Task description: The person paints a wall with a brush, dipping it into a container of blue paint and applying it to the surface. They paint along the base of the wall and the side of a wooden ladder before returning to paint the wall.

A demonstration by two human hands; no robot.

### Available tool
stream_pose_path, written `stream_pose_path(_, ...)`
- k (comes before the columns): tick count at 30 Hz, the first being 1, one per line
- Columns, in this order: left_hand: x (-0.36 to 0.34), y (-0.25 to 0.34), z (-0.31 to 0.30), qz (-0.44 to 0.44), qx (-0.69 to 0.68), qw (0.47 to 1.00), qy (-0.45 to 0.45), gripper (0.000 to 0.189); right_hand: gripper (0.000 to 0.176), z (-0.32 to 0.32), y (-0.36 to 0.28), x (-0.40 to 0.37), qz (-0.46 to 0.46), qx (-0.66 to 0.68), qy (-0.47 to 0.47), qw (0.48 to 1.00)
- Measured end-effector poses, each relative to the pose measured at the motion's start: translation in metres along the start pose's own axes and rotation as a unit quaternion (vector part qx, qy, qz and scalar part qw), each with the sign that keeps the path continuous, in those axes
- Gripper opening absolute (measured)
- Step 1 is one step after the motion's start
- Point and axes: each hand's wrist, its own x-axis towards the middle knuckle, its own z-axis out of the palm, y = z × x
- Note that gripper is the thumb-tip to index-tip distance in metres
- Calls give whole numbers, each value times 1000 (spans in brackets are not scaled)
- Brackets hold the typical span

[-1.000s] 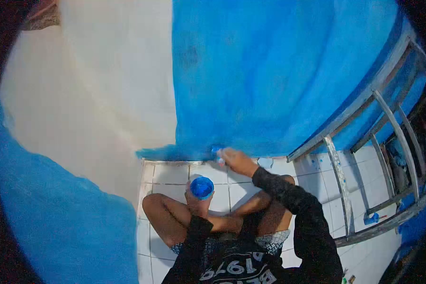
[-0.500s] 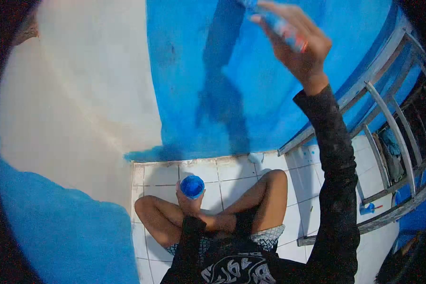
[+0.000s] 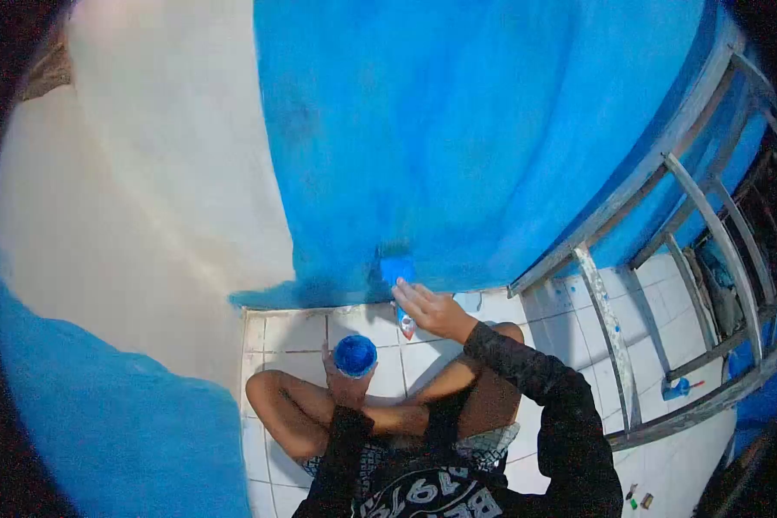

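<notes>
My left hand [image 3: 347,386] is wrapped round a cup of blue paint [image 3: 355,355], held upright above my crossed legs. A paintbrush [image 3: 397,270] is in my right hand [image 3: 436,311], its blue bristle end against the lower part of the blue-painted wall [image 3: 423,155], a little above the floor. The lower end of its handle, white and red, shows below my fingers. Left of the blue area the wall is bare white [image 3: 181,112], with an uneven blue edge along the bottom near the corner.
A wooden ladder [image 3: 609,337] stands to my right, leaning along the wall. Beyond its rungs, a blue-stained brush-like thing [image 3: 682,388] lies on the white floor tiles [image 3: 371,324]. Small bits of debris [image 3: 639,499] lie at lower right. More blue paint covers the left wall [image 3: 112,414].
My right hand has come down with the paintbrush from high on the wall to near its base. My left hand keeps the paint cup almost in place.
</notes>
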Motion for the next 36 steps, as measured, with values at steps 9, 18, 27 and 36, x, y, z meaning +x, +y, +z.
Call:
stream_pose_path(9, 16, -91, 20, -164, -353, 920, -45, 118, 36, -90, 110, 76, 58, 282, 101, 952)
stream_pose_path(18, 9, -80, 10, 30, 66, 997, -18, 118, 23, -251, 174, 142, -63, -58, 341, 936)
stream_pose_path(27, 9, -68, 17, -80, -203, 976, 0, 116, 45, -100, 93, 22, 29, -120, 133, 983)
stream_pose_path(36, 9, -63, 13, 23, 58, 998, -10, 117, 42, -24, 41, -54, 155, 158, -88, 971)
